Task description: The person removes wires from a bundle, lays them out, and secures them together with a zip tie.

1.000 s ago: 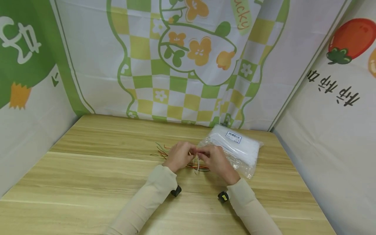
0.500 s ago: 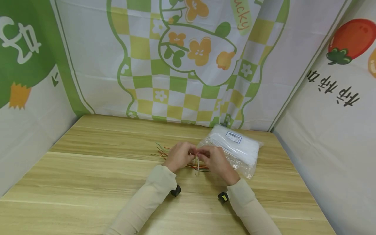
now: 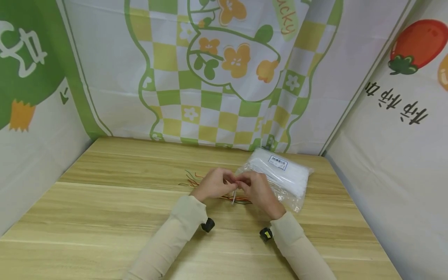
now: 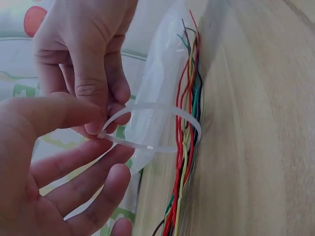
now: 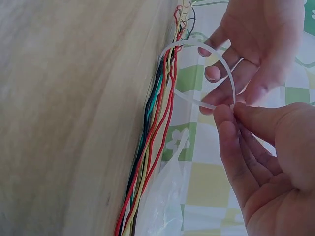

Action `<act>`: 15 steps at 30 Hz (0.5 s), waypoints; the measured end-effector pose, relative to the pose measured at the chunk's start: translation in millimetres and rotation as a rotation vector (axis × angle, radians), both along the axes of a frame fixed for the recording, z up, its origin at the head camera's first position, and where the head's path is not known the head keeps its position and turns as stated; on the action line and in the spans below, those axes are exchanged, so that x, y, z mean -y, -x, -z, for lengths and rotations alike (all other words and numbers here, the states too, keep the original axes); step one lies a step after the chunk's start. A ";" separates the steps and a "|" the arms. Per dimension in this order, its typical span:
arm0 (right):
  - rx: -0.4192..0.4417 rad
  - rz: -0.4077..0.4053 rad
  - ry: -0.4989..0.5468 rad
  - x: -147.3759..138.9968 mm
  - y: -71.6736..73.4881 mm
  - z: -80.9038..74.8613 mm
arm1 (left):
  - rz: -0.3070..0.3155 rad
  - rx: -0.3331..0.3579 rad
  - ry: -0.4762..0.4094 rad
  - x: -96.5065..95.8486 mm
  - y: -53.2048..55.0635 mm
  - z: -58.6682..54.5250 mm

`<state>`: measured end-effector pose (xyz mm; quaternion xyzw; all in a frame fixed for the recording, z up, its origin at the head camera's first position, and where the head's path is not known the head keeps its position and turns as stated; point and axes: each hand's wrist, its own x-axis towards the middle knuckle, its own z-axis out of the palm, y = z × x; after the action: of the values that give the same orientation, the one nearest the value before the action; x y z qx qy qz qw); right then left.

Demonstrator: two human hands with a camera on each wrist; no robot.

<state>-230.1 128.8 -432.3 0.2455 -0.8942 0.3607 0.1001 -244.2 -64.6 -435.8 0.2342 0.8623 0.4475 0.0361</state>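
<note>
A white zip tie [image 4: 147, 105] makes a wide, loose loop around a bundle of thin red, yellow, green and black wires [image 4: 183, 147]. My right hand [image 3: 258, 190] pinches the tie at its head between thumb and fingertips, on the side of the loop away from the wires. Right beside that pinch, my left hand [image 3: 213, 184] has its thumb and fingers spread apart, the fingertips close to the tie's head. Seen from the right wrist, the left fingers [image 5: 236, 81] are loosely extended behind the loop. The wires lie on the wooden table [image 3: 122, 217].
Behind my right hand sits a clear plastic bag [image 3: 295, 179] packed with white zip ties and bearing a label. Printed cloth walls [image 3: 217, 128] enclose the table at the back and both sides.
The left thumb and fingers have parted from their earlier pinch, and that hand has shifted slightly left. The tie's loop has turned to look narrower from above. My right hand keeps its grip.
</note>
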 end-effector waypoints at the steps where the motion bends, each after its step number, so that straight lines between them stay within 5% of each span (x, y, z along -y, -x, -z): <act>1: 0.005 0.001 -0.003 -0.2 0.3 0.2 | 0.006 0.013 -0.008 0.3 0.3 0.4; 15: -0.031 -0.004 -0.077 1.4 2.1 2.5 | -0.008 0.077 -0.074 0.6 0.7 3.2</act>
<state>-232.2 127.4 -434.9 0.2564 -0.9053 0.3225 0.1037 -244.8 -65.1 -438.9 0.2145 0.8441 0.4878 0.0588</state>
